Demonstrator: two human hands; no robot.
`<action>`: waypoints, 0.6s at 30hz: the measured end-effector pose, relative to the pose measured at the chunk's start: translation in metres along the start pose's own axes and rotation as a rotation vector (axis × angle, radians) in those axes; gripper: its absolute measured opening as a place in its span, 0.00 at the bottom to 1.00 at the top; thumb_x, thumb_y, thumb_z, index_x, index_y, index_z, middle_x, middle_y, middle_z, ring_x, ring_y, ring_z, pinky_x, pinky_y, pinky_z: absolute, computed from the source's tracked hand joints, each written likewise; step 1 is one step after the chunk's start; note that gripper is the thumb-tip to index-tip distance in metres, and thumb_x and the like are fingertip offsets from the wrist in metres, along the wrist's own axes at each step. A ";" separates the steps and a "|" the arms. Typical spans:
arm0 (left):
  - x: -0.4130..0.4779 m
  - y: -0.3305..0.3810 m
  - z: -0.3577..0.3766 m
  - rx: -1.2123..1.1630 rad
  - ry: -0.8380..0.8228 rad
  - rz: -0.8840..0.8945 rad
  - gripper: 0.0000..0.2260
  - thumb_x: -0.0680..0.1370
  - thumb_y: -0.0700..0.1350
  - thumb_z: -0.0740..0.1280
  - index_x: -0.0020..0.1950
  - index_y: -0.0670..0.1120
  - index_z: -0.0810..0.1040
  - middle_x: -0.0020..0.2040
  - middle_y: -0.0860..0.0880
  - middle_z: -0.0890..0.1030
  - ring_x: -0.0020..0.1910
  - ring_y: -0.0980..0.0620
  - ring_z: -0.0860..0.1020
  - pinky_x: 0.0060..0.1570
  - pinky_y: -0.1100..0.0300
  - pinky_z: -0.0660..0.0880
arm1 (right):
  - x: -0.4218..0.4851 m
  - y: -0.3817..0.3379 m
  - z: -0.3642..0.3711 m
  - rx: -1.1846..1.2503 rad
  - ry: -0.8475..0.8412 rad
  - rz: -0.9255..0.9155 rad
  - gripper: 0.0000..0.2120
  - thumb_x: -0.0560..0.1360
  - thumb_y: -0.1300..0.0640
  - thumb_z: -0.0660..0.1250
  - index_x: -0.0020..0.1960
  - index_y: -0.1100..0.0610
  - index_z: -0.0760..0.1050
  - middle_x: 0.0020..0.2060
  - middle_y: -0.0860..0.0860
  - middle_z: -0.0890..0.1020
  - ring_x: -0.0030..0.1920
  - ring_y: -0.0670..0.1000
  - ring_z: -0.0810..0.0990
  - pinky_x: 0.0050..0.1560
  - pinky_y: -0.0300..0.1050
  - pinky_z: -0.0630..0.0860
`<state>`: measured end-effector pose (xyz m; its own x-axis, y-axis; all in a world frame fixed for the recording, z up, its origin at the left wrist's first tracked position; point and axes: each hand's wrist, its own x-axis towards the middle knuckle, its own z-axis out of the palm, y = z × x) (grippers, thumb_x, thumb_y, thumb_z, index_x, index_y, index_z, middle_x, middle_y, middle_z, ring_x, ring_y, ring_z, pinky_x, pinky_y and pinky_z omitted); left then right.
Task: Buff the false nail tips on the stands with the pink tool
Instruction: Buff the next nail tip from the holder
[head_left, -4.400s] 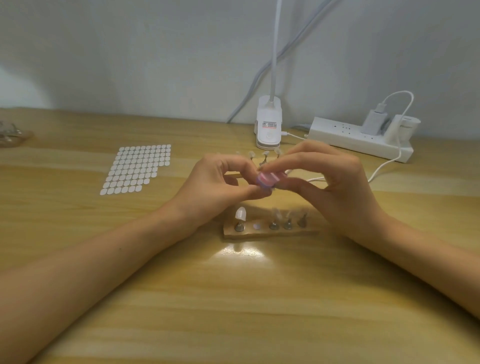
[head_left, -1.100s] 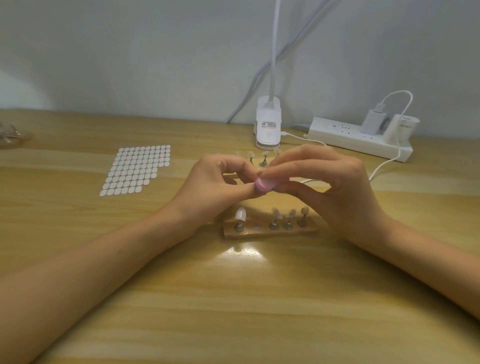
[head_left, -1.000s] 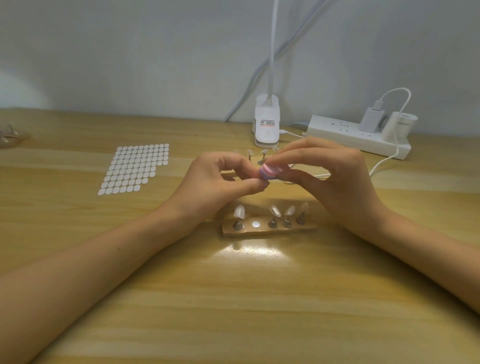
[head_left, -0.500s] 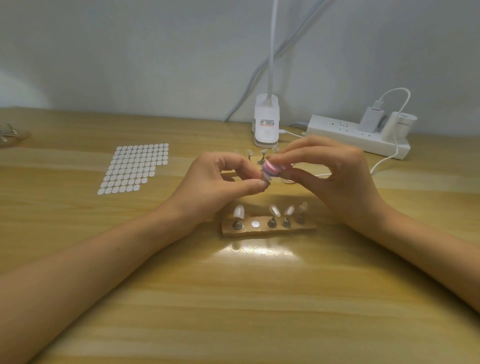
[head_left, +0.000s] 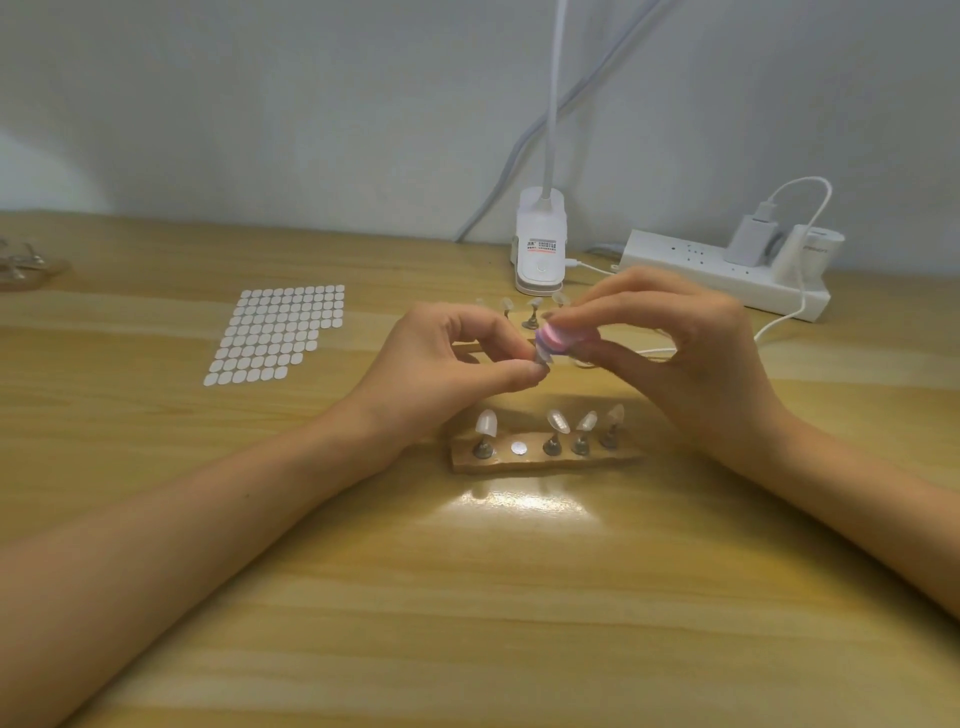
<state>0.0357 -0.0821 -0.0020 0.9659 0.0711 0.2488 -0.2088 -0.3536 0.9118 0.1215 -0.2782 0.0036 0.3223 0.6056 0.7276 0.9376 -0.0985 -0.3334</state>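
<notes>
My right hand (head_left: 691, 353) pinches the pink tool (head_left: 557, 336) against a nail stand (head_left: 540, 357) pinched in my left hand (head_left: 447, 358), both above the base (head_left: 540, 461) holding four tips (head_left: 557, 420).

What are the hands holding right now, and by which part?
The right hand pinches the pink tool by its right end, thumb under, fingers over. The left hand pinches a small grey stand between thumb and forefinger; which part cannot be told.

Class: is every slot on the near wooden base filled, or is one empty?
One is empty. The wooden base carries four tipped stands; the second slot from the left shows only a white disc.
</notes>
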 end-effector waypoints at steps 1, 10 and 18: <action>0.000 0.000 0.000 -0.002 -0.005 0.002 0.04 0.72 0.41 0.78 0.39 0.47 0.85 0.43 0.43 0.86 0.36 0.57 0.79 0.43 0.55 0.76 | -0.001 -0.001 0.001 0.002 -0.005 -0.013 0.10 0.74 0.62 0.74 0.54 0.61 0.84 0.46 0.54 0.84 0.48 0.50 0.83 0.49 0.49 0.80; 0.001 -0.001 0.000 -0.017 0.000 -0.005 0.04 0.73 0.38 0.77 0.40 0.45 0.85 0.37 0.48 0.84 0.25 0.61 0.73 0.30 0.71 0.68 | -0.001 -0.001 -0.001 -0.065 -0.018 -0.084 0.09 0.73 0.64 0.75 0.53 0.62 0.84 0.45 0.56 0.83 0.45 0.53 0.83 0.47 0.46 0.80; 0.001 -0.004 0.000 0.111 0.066 0.090 0.07 0.73 0.38 0.77 0.39 0.49 0.85 0.35 0.52 0.84 0.24 0.64 0.73 0.28 0.73 0.65 | -0.003 -0.002 0.001 -0.116 -0.045 -0.120 0.07 0.75 0.61 0.74 0.52 0.61 0.84 0.45 0.54 0.83 0.45 0.52 0.82 0.47 0.50 0.79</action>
<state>0.0371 -0.0804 -0.0050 0.9312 0.0945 0.3520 -0.2722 -0.4621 0.8440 0.1183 -0.2792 0.0017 0.2030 0.6533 0.7294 0.9787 -0.1122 -0.1719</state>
